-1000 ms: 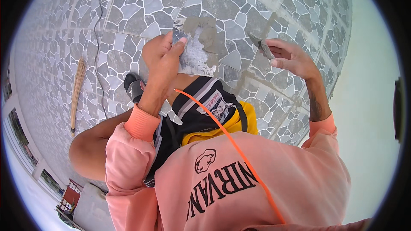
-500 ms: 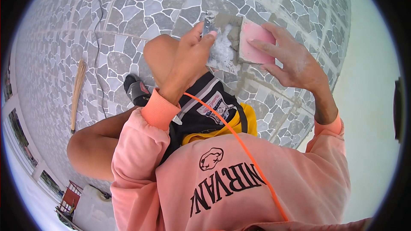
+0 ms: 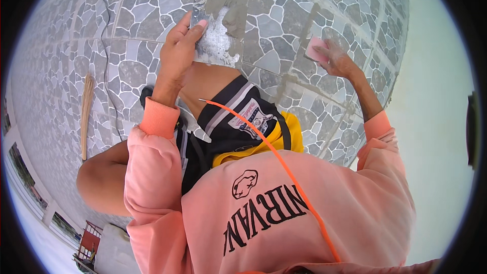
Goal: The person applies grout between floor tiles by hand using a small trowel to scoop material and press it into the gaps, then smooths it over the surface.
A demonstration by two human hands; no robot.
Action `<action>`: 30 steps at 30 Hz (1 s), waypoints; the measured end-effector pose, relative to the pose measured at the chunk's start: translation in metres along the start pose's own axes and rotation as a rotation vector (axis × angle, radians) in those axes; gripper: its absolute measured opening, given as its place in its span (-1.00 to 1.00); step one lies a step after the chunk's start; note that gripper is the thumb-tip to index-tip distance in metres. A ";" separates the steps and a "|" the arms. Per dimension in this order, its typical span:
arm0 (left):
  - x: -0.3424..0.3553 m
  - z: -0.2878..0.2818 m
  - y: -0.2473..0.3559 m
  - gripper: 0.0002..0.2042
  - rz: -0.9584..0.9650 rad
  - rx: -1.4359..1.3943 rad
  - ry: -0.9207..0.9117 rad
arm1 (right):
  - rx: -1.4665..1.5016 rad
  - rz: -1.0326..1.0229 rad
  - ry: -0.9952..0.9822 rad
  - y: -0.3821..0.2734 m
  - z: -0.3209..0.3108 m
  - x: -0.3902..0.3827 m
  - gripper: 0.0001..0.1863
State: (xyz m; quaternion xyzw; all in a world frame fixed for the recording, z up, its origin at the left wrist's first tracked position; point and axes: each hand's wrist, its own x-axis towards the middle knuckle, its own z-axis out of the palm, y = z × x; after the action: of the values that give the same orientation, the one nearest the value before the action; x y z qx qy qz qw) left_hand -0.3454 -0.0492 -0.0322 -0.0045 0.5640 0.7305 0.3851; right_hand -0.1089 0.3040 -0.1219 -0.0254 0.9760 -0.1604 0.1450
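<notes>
Stone-patterned floor — left hand, grip clasping metal plate bearing grey paste — right hand, grip on pink pad.

Broom: tan, at left
Cable: dark, thin, near the broom
Wall: pale, along the right
Frame: red, lower left

The floor is laid with tiles patterned as irregular grey stones, large and small, outlined in white. Straight joints cross it, and grey paste smears along some of them toward the right. On the left lies a straw-coloured broom, its narrow end near the bent knee. Just beside it, a thin dark cable snakes lengthwise across the tiles.
</notes>
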 end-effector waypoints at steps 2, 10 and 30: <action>0.000 -0.013 -0.015 -0.57 -0.045 -0.027 0.041 | -0.027 0.028 -0.001 0.008 0.042 -0.003 -0.49; 0.005 -0.020 -0.025 -0.61 -0.065 -0.175 -0.046 | -0.243 0.086 0.121 0.010 0.110 0.015 -0.52; 0.006 -0.030 -0.032 -0.65 -0.031 -0.290 -0.051 | -0.254 0.162 -0.038 -0.050 0.133 -0.012 -0.66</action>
State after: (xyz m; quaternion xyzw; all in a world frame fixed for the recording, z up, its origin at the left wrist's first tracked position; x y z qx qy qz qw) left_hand -0.3436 -0.0684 -0.0719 -0.0503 0.4423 0.7984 0.4056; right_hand -0.0588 0.2174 -0.2232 0.0325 0.9844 -0.0229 0.1716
